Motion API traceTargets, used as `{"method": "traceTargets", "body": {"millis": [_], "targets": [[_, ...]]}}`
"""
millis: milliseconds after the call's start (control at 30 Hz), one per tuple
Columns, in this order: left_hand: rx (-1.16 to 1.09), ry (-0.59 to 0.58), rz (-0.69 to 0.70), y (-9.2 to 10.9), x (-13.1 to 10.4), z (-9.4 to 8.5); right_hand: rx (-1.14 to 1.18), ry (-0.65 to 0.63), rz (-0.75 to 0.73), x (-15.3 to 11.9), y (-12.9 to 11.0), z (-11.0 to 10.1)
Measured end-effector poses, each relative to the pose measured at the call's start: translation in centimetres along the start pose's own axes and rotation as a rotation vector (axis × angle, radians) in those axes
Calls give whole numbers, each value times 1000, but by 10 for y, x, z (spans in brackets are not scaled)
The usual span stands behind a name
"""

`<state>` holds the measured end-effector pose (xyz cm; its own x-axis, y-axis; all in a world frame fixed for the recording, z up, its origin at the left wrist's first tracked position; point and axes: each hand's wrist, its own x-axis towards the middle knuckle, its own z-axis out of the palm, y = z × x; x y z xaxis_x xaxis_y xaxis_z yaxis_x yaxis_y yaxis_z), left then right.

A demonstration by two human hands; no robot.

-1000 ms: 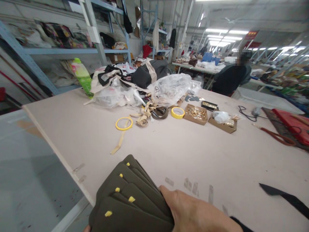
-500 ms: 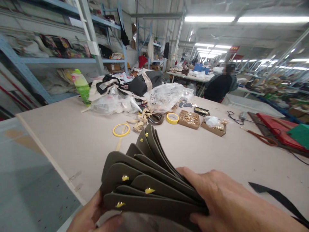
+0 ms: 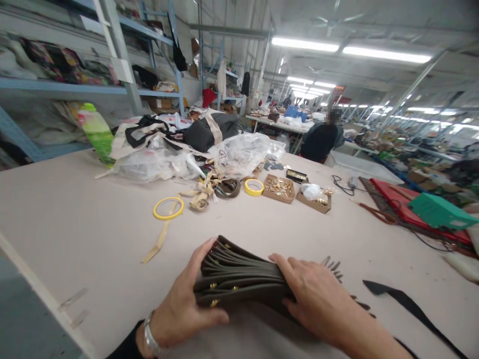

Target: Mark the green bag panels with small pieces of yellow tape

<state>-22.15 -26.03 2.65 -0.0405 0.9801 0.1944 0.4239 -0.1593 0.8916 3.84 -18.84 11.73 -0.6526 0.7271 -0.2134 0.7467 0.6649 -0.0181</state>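
Observation:
A thick stack of dark olive flap pieces [image 3: 245, 274], leather-like with rounded ends, is held low over the near side of the table. Small gold metal fittings show on several of the pieces near their left ends. My left hand [image 3: 181, 301], with a silver bracelet at the wrist, cups that left end, thumb in front and fingers behind. Across the right part, my right hand [image 3: 312, 291] clamps the stack between thumb and fingers. Several narrow strip ends [image 3: 334, 269] stick out beyond the right hand.
Yellow tape rolls [image 3: 168, 208], a box of gold fittings [image 3: 279, 188] and a second small box [image 3: 314, 197] lie mid-table. Plastic bags [image 3: 239, 154] pile up behind. A black strip [image 3: 407, 304] lies at right, near a green object [image 3: 441, 210]. A person [image 3: 322, 137] sits further back.
The stack has come down and its fanned left ends are pressed closer together. My left hand has moved from beneath the left end up around it. The view has shifted.

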Motion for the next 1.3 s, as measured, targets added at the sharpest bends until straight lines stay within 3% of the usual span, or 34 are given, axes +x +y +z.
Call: {"method": "traceTargets", "body": {"millis": [200, 367, 500, 667, 767, 867, 1000, 1133, 1300], "targets": [[57, -63, -49, -10, -3, 1, 42, -9, 36, 1, -6, 10], [128, -15, 36, 8, 10, -3, 53, -15, 26, -1, -9, 8], [280, -155, 176, 21, 13, -3, 19, 26, -15, -4, -13, 10], [643, -70, 388, 52, 18, -2, 24, 98, -4, -4, -16, 11], [784, -217, 544, 79, 31, 16, -15, 168, -26, -6, -19, 9], [842, -362, 483, 93, 46, 40, -30, 174, -17, -15, -5, 7], [867, -459, 310, 90, 62, 56, 91, 174, 118, -52, 42, 8], [871, -459, 334, 86, 66, 58, 456, 391, 220, -85, 76, 31], [897, -474, 360, 84, 64, 69, 937, 869, 380, -78, 68, 82]]}}
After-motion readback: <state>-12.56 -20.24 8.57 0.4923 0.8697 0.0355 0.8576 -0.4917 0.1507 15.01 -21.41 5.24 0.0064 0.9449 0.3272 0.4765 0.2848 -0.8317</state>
